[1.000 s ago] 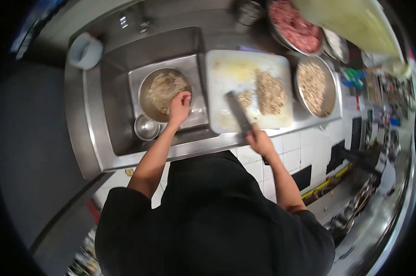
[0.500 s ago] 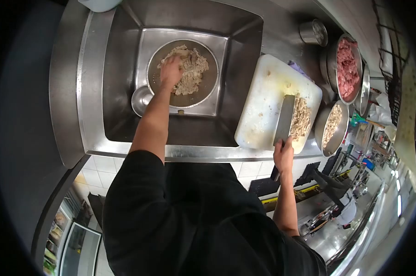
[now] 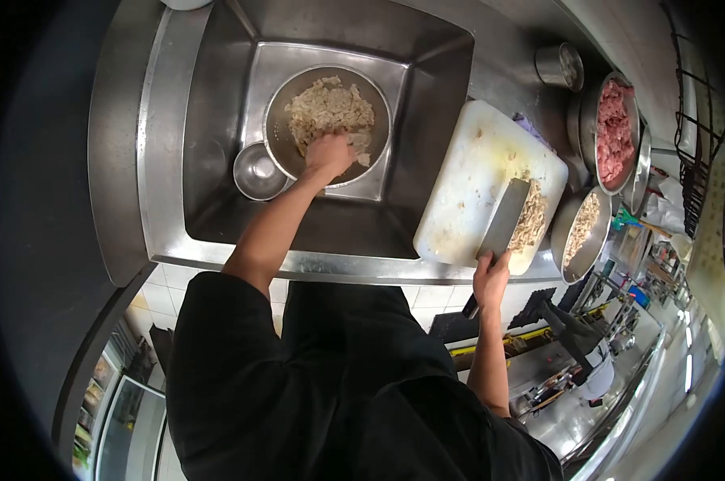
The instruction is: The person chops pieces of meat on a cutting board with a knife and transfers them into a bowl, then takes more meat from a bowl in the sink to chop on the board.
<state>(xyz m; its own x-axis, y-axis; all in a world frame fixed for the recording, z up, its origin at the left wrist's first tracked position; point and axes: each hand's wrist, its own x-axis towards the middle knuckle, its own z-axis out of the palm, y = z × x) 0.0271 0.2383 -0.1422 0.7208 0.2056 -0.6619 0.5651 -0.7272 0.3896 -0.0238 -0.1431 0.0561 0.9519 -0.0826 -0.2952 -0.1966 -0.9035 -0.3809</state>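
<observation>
**Left hand in sink bowl, right hand on cleaver at board**

Left hand [image 3: 328, 154] is down in the big metal bowl [image 3: 279, 120], at its near rim, fingers curled together into the pale chopped food [image 3: 329, 108]; cannot tell whether they actually pinch any of it. Food fills the far and right part of the bowl. The bowl sits on a steel tray [image 3: 378, 80] in the middle of the sink [image 3: 210, 64].

A small empty metal bowl [image 3: 257, 171] is just beside the big one, at its near-left side, touching or nearly touching; cannot tell which.

Right hand [image 3: 490, 276] is wrapped tight round the cleaver [image 3: 504, 219] handle at the near edge of the counter. The blade lies across the near-right part of the white cutting board [image 3: 466, 176], tilted, its far end against a heap of chopped bits [image 3: 531, 223] at the board's right edge. The board sits on the counter just right of the sink, its left edge at the sink rim.

Right of the board: a bowl of chopped pale bits [image 3: 583, 228] near the counter's near edge, a bowl of raw pink mince [image 3: 615, 120] behind it, and a small steel cup [image 3: 559, 66] toward the far edge
</observation>
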